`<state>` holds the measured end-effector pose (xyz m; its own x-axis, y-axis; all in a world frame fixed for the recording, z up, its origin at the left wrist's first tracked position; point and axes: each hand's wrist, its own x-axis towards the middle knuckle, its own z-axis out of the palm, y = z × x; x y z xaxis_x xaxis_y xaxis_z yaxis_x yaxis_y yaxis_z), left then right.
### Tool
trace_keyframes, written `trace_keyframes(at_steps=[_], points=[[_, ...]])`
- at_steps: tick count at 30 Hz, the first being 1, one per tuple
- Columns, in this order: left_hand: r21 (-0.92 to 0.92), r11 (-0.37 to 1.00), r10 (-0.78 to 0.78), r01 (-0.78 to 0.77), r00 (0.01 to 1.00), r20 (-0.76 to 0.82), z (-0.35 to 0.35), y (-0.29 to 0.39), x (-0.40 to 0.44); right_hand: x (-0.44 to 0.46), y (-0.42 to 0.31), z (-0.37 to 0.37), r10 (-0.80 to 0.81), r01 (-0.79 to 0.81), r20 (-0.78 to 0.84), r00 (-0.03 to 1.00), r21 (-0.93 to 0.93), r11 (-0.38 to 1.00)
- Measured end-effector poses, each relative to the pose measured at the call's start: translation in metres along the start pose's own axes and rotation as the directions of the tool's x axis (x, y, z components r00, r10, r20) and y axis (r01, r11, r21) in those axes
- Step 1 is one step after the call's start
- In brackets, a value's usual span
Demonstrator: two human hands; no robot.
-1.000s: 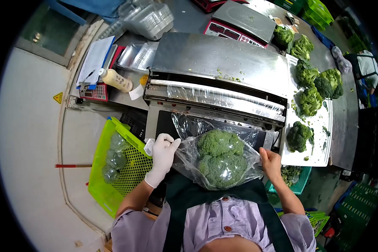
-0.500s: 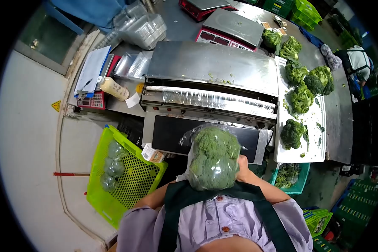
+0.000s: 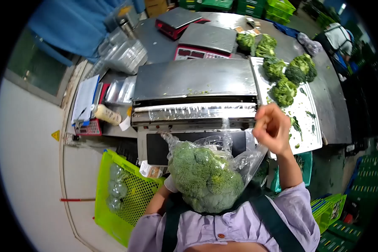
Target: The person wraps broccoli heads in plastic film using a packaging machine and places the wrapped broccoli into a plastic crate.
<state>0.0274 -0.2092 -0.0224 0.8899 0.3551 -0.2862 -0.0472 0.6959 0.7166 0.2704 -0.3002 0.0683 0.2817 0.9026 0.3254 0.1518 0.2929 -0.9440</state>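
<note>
"Main item?"

"Broccoli (image 3: 203, 178), in clear film (image 3: 250, 161). It was held up before the dark apron (image 3: 262, 208), at the near edge of the wrapping machine (image 3: 195, 77)."

"Left hand?"

"Left hand (image 3: 171, 185), white glove, at the broccoli's lower left side. Mostly hidden behind it; state of fingers: I could not tell."

"Right hand?"

"Right hand (image 3: 274, 128), bare, raised between the machine and the white tray (image 3: 311, 136). Fingers curled toward the thumb, in a loose ring. Loose film lay just beside it; whether any was pinched, I could not tell."

"On the machine?"

"One film roll (image 3: 197, 110), across the middle. One black plate (image 3: 159, 155), nearer the person, partly covered by the film."

"Right side of the tabletop (image 3: 332, 105)?"

"The white tray, at the near edge, with loose broccoli (image 3: 284, 91) and scraps; more heads past its far end."

"Left side?"

"One bottle (image 3: 107, 114), lying near the left edge, beside a clipboard (image 3: 84, 101). Clear boxes (image 3: 126, 54), stacked toward the far left corner."

"Below?"

"One green basket (image 3: 132, 197), lower left, with wrapped items (image 3: 116, 189) inside."

"Far right?"

"One other person (image 3: 338, 40), beyond the right edge."
</note>
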Motion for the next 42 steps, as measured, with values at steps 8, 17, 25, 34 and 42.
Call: trace_keyframes(at_steps=[8,17,25,34,42], points=[[-0.062,0.998,-0.004,0.000,0.997,-0.076,0.030,-0.009,0.023,0.063,0.027,0.053,-0.171,0.158,-0.149,0.974,-0.096,0.983],[-0.288,0.941,0.083,-0.177,0.947,-0.309,0.047,-0.021,0.036,0.049,0.021,0.095,-0.081,0.080,0.063,0.995,0.019,0.997],[-0.097,0.770,0.429,-0.631,0.624,-0.653,0.031,0.011,0.031,0.030,0.045,0.065,0.061,-0.952,0.960,0.275,0.262,0.160],[0.657,0.706,0.236,-0.265,0.962,0.134,0.068,0.038,0.016,-0.013,0.153,0.040,0.390,-0.952,0.872,0.295,0.234,0.197],[0.345,0.847,0.496,-0.405,0.836,-0.236,0.056,0.027,0.015,-0.023,0.043,-0.034,0.511,-0.742,0.593,0.623,0.240,0.627]])
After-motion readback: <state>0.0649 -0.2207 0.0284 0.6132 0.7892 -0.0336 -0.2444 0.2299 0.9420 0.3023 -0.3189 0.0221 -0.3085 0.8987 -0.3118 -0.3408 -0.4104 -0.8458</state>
